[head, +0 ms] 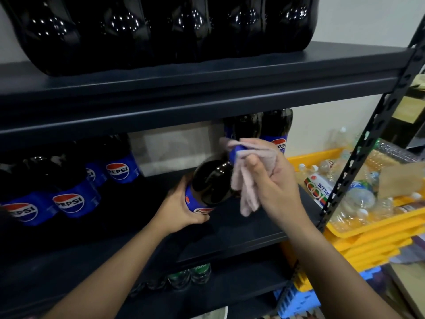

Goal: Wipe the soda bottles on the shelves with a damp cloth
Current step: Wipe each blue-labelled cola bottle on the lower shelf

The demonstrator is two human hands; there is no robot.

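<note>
Your left hand (181, 209) is gripping the tilted soda bottle (210, 184) over the middle shelf (230, 229). Your right hand (273, 180) is pinching the cloth (247, 178) against its blue cap (236, 153). More bottles (69, 199) are standing just beside.

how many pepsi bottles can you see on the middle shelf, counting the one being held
7: four at left, one held tilted, two behind at right. More may be hidden.

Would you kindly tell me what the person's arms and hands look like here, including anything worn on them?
Both forearms are bare, with no sleeves in view. The left hand and the right hand wear no gloves, and no rings, watch or bracelets are visible.
</note>
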